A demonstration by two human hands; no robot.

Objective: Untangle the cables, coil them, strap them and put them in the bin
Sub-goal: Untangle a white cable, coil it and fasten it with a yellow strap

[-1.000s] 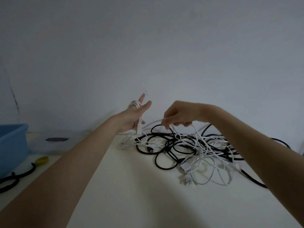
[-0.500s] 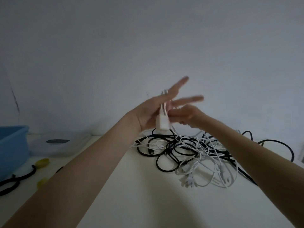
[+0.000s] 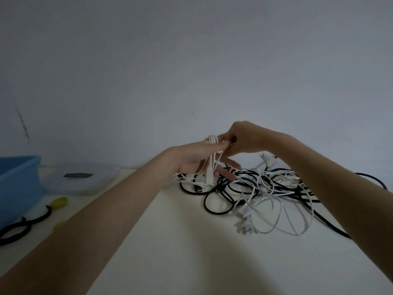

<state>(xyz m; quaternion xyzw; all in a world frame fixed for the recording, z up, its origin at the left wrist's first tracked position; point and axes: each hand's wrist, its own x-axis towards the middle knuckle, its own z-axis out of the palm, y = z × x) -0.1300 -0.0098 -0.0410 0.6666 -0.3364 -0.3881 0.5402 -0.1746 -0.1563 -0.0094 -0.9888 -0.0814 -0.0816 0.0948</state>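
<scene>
A: Since half a second ago the left hand (image 3: 191,158) has dropped lower and its fingers have turned to point right, while the right hand (image 3: 242,138) has climbed over them to the top of the loops.

B: And far left, the blue plastic bin (image 3: 19,184) waits, black looped straps (image 3: 23,226) lying near it.

A: The left hand stays flat, fingers straight, serving as a spool; the thin white cable (image 3: 212,154) wraps round them, its plug dangling below. The right hand pinches the strand at the top.

B: I'd say keep each turn snug beside the one before it, and feed slack gently so the pile isn't dragged.

A: To the right, the tangle of black and white cables (image 3: 265,188) sits on the pale cream table (image 3: 180,252), knotted and loose.
</scene>
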